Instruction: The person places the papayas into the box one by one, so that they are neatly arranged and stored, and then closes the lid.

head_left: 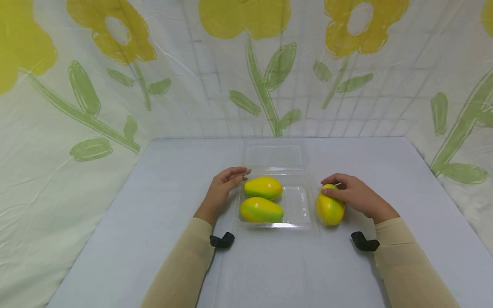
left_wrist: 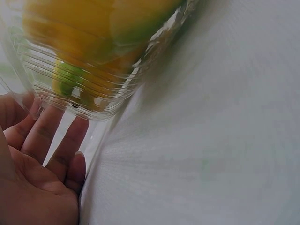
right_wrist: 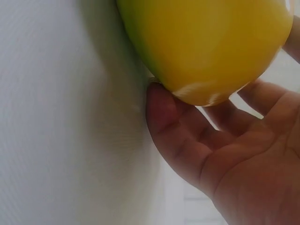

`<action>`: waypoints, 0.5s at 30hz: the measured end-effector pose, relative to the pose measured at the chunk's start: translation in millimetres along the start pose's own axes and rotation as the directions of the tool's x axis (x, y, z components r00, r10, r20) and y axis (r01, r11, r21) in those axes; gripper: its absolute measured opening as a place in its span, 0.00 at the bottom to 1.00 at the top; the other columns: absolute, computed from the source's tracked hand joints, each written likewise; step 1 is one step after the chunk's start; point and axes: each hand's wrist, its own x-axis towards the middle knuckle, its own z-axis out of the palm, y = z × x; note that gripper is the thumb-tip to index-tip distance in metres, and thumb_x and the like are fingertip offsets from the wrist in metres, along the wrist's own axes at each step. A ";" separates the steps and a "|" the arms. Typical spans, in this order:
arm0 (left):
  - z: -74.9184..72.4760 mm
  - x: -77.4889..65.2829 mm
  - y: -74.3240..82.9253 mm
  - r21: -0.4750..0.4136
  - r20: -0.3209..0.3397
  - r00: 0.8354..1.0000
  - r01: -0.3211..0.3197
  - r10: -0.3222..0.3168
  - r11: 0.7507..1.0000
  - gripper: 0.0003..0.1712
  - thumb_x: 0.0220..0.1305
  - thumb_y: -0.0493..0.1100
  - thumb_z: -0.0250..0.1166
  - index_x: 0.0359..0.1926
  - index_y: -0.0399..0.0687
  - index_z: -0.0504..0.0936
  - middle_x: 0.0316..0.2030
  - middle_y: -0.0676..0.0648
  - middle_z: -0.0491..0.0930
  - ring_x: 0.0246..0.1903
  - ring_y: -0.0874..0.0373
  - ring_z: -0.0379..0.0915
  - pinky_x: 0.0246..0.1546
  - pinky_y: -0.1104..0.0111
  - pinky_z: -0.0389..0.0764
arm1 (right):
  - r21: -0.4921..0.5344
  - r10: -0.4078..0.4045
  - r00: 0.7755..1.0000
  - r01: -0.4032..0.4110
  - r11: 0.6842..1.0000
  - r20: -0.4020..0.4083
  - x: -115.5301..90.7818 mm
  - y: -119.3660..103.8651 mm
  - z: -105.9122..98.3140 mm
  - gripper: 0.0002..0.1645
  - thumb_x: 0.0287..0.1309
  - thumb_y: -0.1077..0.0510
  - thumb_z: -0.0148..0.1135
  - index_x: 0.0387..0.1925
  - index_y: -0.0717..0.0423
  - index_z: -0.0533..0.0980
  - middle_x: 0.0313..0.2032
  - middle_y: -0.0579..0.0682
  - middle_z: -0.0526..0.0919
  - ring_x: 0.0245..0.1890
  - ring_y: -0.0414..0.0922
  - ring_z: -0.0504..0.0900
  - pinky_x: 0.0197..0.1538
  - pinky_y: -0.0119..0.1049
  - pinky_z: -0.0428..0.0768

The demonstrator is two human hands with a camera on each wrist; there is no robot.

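In the head view, a clear plastic clamshell container (head_left: 296,205) lies with its lid (head_left: 274,156) folded back. Two yellow-green mangoes (head_left: 263,188) sit one behind the other in its left half. My left hand (head_left: 223,188) is at the container's left rear corner, thumb and fingers pinching the rim; the left wrist view shows fingers (left_wrist: 44,129) against the ribbed side wall. To the right of the container, my right hand (head_left: 358,196) grips a third mango (head_left: 330,209) at its far end, thumb on top. From the right wrist, this mango (right_wrist: 206,47) has fingers curled beneath it.
A white-covered table (head_left: 173,179) carries everything. Behind and beside it hangs a pale curtain (head_left: 185,98) printed with yellow flowers. Black wrist devices (head_left: 222,240) sit at both sleeve cuffs.
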 end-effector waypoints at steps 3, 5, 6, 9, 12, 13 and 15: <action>-0.3 0.3 -0.3 -0.009 0.006 1.000 -0.015 0.015 1.000 0.19 0.82 0.45 0.64 0.67 0.48 0.84 0.63 0.49 0.86 0.64 0.50 0.79 0.74 0.51 0.66 | 0.006 0.012 1.000 -0.012 1.000 0.003 -0.2 -0.4 -0.4 0.29 0.74 0.42 0.68 0.65 0.55 0.81 0.64 0.58 0.81 0.60 0.59 0.78 0.54 0.50 0.78; -0.2 0.1 0.1 -0.010 0.009 1.000 -0.025 0.025 1.000 0.19 0.82 0.45 0.64 0.67 0.47 0.84 0.63 0.49 0.85 0.64 0.49 0.79 0.73 0.51 0.67 | 0.011 0.018 1.000 -0.018 1.000 0.005 -0.5 -1.0 -0.5 0.29 0.73 0.42 0.68 0.65 0.55 0.81 0.62 0.57 0.82 0.58 0.58 0.78 0.54 0.49 0.78; -0.2 0.1 -0.1 -0.008 0.010 1.000 -0.025 0.025 1.000 0.19 0.82 0.45 0.64 0.67 0.48 0.84 0.63 0.49 0.86 0.64 0.49 0.79 0.73 0.51 0.67 | 0.010 0.021 1.000 -0.021 1.000 0.004 -0.7 -1.2 -0.7 0.29 0.73 0.42 0.68 0.65 0.55 0.81 0.61 0.57 0.82 0.57 0.58 0.78 0.53 0.48 0.78; -0.2 -0.4 -0.3 0.003 0.009 1.000 -0.022 0.022 1.000 0.19 0.82 0.46 0.64 0.67 0.49 0.84 0.63 0.51 0.86 0.64 0.52 0.79 0.74 0.52 0.67 | 0.007 0.019 1.000 -0.019 1.000 -0.002 -1.5 -2.6 -1.1 0.30 0.73 0.42 0.69 0.65 0.56 0.80 0.59 0.56 0.83 0.55 0.57 0.79 0.52 0.47 0.79; -0.2 -0.6 -0.6 0.009 0.007 1.000 -0.017 0.017 1.000 0.19 0.82 0.47 0.64 0.67 0.50 0.84 0.63 0.52 0.86 0.64 0.53 0.79 0.74 0.52 0.67 | 0.010 0.005 1.000 -0.005 1.000 -0.008 -2.3 -4.1 -2.0 0.30 0.74 0.43 0.68 0.66 0.57 0.80 0.57 0.56 0.84 0.54 0.56 0.78 0.51 0.47 0.80; -0.2 -0.6 -0.5 0.009 0.008 1.000 -0.016 0.015 1.000 0.19 0.82 0.47 0.64 0.67 0.50 0.84 0.63 0.52 0.86 0.64 0.53 0.79 0.74 0.51 0.66 | 0.011 -0.001 1.000 0.001 1.000 -0.010 -2.6 -4.3 -2.4 0.30 0.74 0.44 0.68 0.67 0.58 0.79 0.57 0.56 0.84 0.54 0.56 0.78 0.50 0.47 0.80; -0.1 -0.7 -0.2 0.006 0.008 1.000 -0.014 0.014 1.000 0.19 0.82 0.47 0.64 0.67 0.50 0.84 0.63 0.52 0.86 0.64 0.53 0.79 0.74 0.51 0.66 | 0.014 -0.011 1.000 0.011 1.000 -0.016 -3.2 -4.8 -2.9 0.30 0.75 0.45 0.68 0.68 0.59 0.79 0.57 0.56 0.84 0.54 0.56 0.78 0.49 0.47 0.80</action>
